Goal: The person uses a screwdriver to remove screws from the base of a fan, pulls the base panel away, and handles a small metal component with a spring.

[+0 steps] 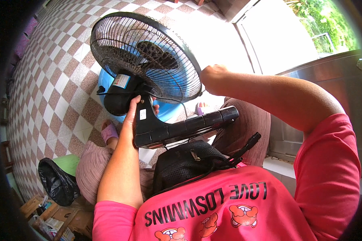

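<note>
A black fan [157,130] with a round wire cage and dark blades is tilted above a blue plastic basin [167,114]. My left hand [134,108] is closed on the fan's neck below the motor housing, its thumb along the side and fingertips showing on the far side. My right hand [213,78] is closed at the right edge of the cage; whether it grips the rim or something small there is hidden. The fan's base lies sideways over my lap, just above a black mesh bag [181,162] with a zip.
Checkered floor tiles [68,72] surround my feet in pink sandals [108,128]. A bin with a black liner [56,180] and a wooden crate of items [64,219] stand at lower left. A metal panel [293,140] is at my right, beside a bright doorway with greenery [317,28].
</note>
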